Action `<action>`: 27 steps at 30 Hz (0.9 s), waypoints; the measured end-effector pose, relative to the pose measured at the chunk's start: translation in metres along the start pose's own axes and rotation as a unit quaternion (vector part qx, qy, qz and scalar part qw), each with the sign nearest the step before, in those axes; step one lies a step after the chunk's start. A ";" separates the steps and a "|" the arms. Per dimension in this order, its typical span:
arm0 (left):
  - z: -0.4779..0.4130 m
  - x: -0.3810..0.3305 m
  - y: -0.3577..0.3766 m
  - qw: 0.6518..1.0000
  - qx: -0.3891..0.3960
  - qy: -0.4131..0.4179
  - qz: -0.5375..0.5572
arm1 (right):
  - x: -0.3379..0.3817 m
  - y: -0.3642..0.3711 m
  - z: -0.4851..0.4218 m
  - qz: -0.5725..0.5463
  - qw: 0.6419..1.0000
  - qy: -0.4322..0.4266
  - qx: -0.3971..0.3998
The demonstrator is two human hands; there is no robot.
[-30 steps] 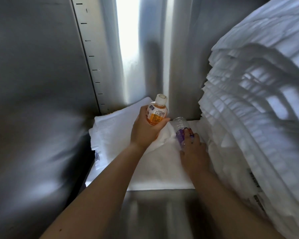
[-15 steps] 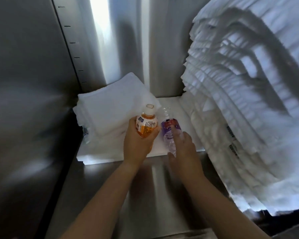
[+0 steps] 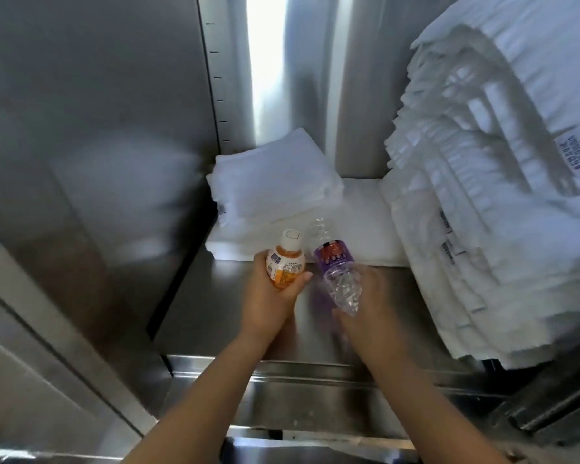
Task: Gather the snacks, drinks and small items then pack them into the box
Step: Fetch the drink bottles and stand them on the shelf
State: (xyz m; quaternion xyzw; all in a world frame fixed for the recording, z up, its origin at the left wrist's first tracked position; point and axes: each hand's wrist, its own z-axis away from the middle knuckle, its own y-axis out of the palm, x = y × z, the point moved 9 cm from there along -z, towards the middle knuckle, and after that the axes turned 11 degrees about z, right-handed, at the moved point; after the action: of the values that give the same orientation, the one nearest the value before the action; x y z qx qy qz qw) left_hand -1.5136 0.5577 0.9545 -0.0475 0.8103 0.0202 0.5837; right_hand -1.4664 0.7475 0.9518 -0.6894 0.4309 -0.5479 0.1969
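Steel shelf (image 3: 215,313): bare metal at the front, with both drinks held just above it; the packing box is not in view.
Towel stack (image 3: 499,195): a tall white pile on the right, near the right hand.
Water bottle (image 3: 334,259): clear with a purple label, tilted cap-away. The right hand (image 3: 375,309), motion-blurred, wraps its base. The thin ribbed plastic probably dents, so a mid-body grip looks steadier.
Juice bottle (image 3: 283,267): small, orange, white-capped. The left hand (image 3: 268,303) is curled round its lower body, thumb across the label. Likely light and stiff, best held below the shoulder.
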 end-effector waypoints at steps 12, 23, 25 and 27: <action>0.178 -0.051 -0.055 0.988 -0.140 -0.026 -0.062 | 0.024 -0.036 0.134 -0.091 0.986 -0.101 0.096; 0.353 -0.114 -0.164 0.956 -0.269 -0.025 -0.111 | 0.140 -0.037 0.262 -0.198 0.922 -0.222 0.250; 0.385 -0.123 -0.191 0.946 -0.299 -0.027 -0.120 | 0.169 -0.033 0.289 -0.222 0.902 -0.242 0.280; 0.420 -0.132 -0.220 0.933 -0.338 -0.034 -0.124 | 0.204 -0.031 0.319 -0.230 0.879 -0.275 0.314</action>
State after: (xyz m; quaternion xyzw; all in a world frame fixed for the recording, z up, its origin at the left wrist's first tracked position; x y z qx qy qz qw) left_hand -1.0534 0.3832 0.9508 -0.3408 0.7231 0.2218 0.5583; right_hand -1.1543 0.5353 0.9914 -0.7940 -0.0060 -0.4727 0.3821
